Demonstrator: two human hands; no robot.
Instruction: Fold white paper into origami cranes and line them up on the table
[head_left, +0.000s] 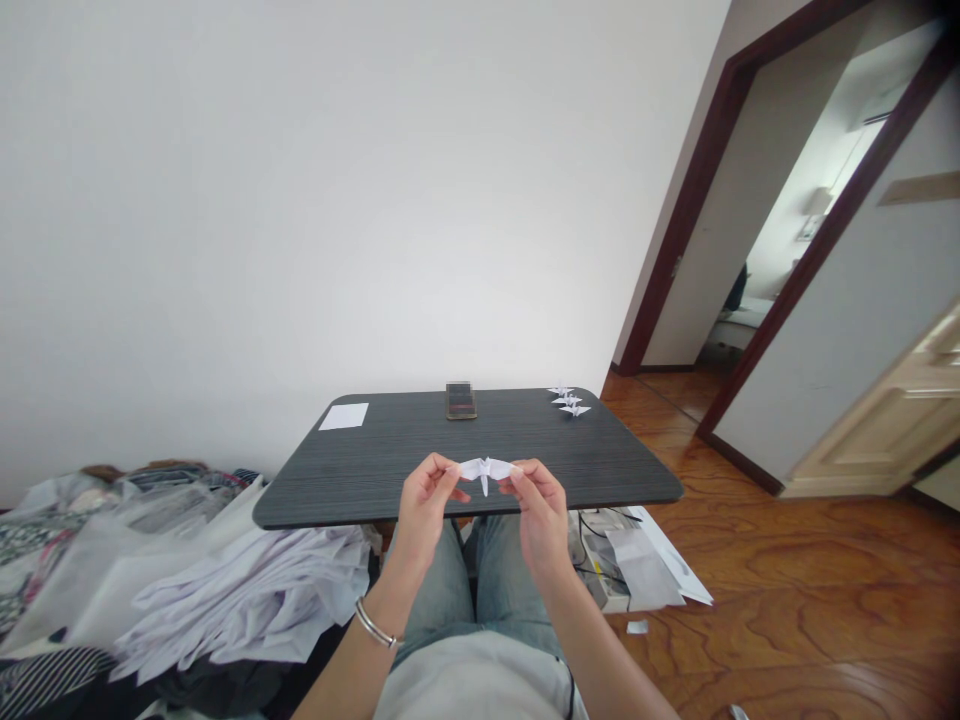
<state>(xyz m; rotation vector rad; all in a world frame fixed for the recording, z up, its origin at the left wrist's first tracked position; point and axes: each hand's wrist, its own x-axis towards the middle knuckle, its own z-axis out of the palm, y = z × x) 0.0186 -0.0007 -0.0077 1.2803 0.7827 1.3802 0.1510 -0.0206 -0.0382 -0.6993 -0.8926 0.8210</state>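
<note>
Between my two hands a white paper crane is held up above the near edge of the dark table, its wings spread sideways. My left hand pinches the tip of one wing between thumb and fingers. The other wing tip is pinched by my right hand. Several finished paper cranes stand in a row at the table's far right corner. A stack of white paper lies flat at the far left.
A phone on a stand is at the back of the dark table, against the white wall. Piled clothes lie to the left below the table. Papers and cables sit on the floor at right, near a doorway.
</note>
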